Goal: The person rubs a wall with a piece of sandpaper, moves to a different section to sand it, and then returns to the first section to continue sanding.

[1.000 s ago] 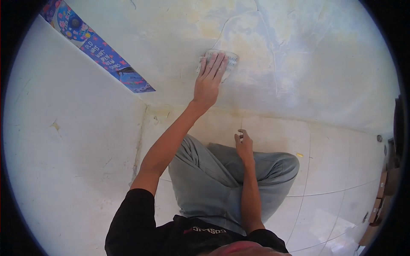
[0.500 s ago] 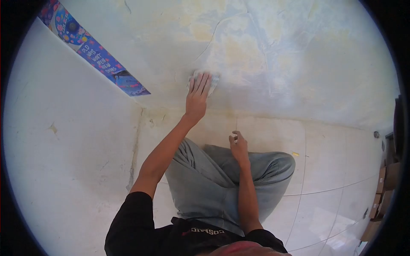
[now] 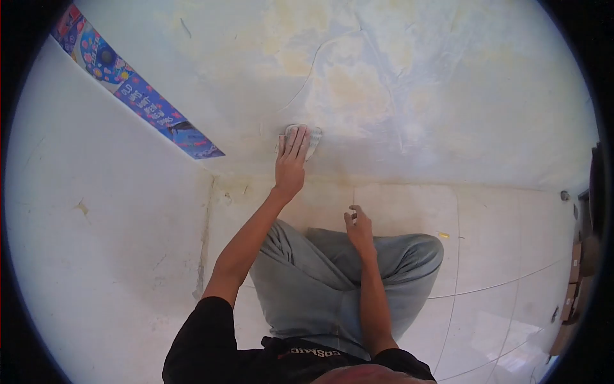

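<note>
My left hand (image 3: 293, 157) lies flat against the wall, low down, fingers stretched upward over a pale sheet of sandpaper (image 3: 313, 142). The sheet sticks out beyond the fingers on the right and at the top; the rest is hidden under the palm. Around and above it the wall (image 3: 358, 89) shows cream and whitish patches, with a crack-like line running up from near the hand. My right hand (image 3: 359, 225) hovers by my crossed legs, near the right thigh, loosely curled with thumb and forefinger apart and nothing in it.
A blue printed strip (image 3: 144, 96) runs along the corner to the upper left. Pale floor tiles (image 3: 486, 243) lie below the wall, with a small yellow scrap (image 3: 444, 235) on them. Cardboard boxes (image 3: 568, 301) are stacked at the far right.
My left hand and the sandpaper have slid a little down the wall. The camera view has shifted slightly; my right hand keeps its place by my legs.
</note>
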`<state>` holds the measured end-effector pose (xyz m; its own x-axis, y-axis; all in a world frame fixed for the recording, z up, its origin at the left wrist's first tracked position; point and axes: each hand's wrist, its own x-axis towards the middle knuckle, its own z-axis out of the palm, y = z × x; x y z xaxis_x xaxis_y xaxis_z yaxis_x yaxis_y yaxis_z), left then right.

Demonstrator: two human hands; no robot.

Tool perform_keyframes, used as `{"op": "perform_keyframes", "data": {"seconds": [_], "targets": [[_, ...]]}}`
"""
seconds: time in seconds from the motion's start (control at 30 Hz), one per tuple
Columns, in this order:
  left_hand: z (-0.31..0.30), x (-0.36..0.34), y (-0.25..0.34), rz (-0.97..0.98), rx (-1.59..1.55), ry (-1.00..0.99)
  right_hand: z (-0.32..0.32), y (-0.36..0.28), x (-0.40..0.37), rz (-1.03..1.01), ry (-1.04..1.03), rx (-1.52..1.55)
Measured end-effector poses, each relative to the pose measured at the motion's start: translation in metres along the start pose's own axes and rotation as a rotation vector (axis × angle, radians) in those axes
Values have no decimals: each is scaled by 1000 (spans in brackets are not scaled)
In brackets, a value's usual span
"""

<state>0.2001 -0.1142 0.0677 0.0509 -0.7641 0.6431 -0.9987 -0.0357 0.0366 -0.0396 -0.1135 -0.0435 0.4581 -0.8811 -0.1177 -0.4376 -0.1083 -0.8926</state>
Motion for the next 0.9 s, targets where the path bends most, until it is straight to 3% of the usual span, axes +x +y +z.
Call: {"op": "perform_keyframes", "data": {"seconds": [0.23,0.37,0.43,0.57,0.7,0.73,0.77,0.83,0.87,0.9], "targets": [[-55,103,25,90,-102,302,1,-8,-2,34,-56,-1],[-13,41,10,63,-124,222,6,8,1,-48,31,-19],[1,4,8,-35,-63,89,4,6,0,-11,9,-24],[-14,25,8,-16,-38,103,0,-3,-4,22,-55,-56],[-47,85,13,75,-82,240,7,-6,-1,44,-99,69],[-33,75,1,64,-102,258,33,29,-1,-119,-11,34],[-12,59,-9,44,-143,297,55,57,-2,-515,223,-72],[36,7,-32,-9,-234,235,71,79,-6,-522,167,-147],[47,-7,-43,105,-50,244,52,48,-10,-252,37,-123],[66,-24,-61,-14,-107,176,70,67,-1,-318,128,-57]]}}
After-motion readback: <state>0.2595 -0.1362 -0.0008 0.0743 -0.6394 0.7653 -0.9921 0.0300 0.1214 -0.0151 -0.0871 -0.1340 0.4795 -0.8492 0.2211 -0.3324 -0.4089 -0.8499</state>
